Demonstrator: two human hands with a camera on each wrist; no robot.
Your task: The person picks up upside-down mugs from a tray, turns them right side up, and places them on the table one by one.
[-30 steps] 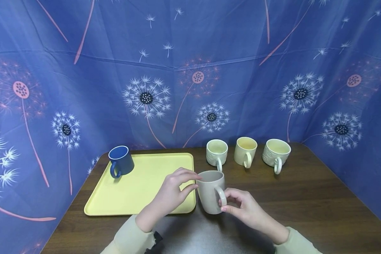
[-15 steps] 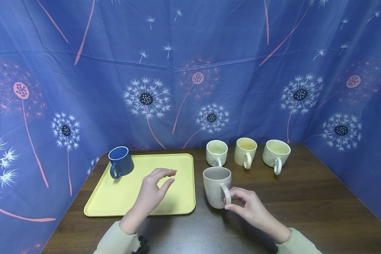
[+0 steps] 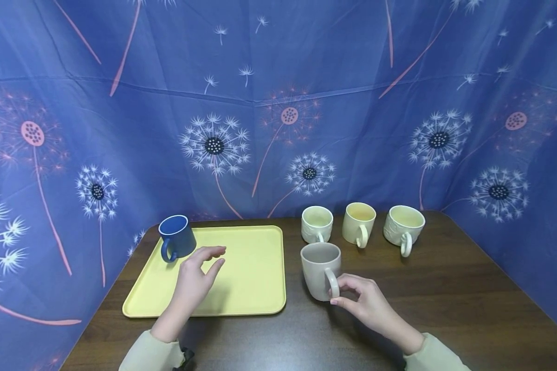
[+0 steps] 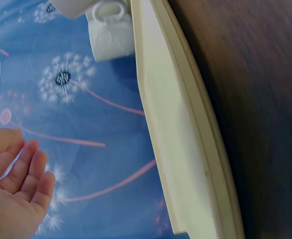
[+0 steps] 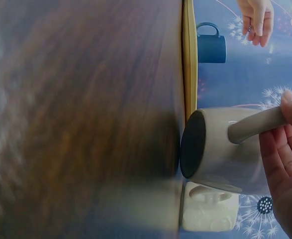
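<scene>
A tall light-grey mug (image 3: 319, 270) is just right of the tray in the head view, its mouth up. My right hand (image 3: 364, 304) pinches its handle between thumb and fingers. The right wrist view shows the thumb (image 5: 291, 110) on one side of the handle and the mug's dark base (image 5: 193, 144) close to the table; I cannot tell if it touches. My left hand (image 3: 192, 281) hovers over the yellow tray (image 3: 246, 278), fingers loosely bent, holding nothing. On the tray's back left corner stands a dark blue mug (image 3: 178, 238).
Behind the grey mug stands a pale embossed cup (image 3: 316, 222). To its right are a cream mug (image 3: 356, 224) and another embossed cup (image 3: 401, 224). A blue dandelion-print cloth (image 3: 353, 129) rises behind the brown wooden table (image 3: 455, 293).
My left hand has left the grey mug's rim and moved left over the tray. The grey mug, held by my right hand, has shifted slightly right and away from me.
</scene>
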